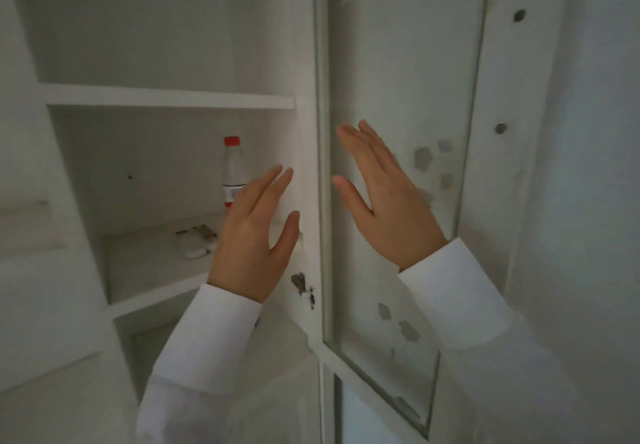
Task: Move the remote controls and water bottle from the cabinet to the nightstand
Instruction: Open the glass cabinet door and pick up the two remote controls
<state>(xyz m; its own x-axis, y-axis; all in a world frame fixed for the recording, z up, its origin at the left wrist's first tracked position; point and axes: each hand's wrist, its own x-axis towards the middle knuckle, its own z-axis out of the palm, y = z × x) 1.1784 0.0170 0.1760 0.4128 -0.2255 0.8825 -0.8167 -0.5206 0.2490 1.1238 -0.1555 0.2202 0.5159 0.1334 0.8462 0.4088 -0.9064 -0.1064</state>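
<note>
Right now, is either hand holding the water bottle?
No: the water bottle stands on the cabinet shelf, while the left hand and right hand are open and empty.

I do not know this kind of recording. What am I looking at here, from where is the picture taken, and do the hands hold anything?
A camera worn on a person's head took this single picture, looking forward and down. The left hand and right hand are bare, open and hold nothing. They are raised before an open white cabinet. On its middle shelf stands a water bottle with a red cap; beside it lie pale, blurred remote controls. The right hand is in front of the glass door.
</note>
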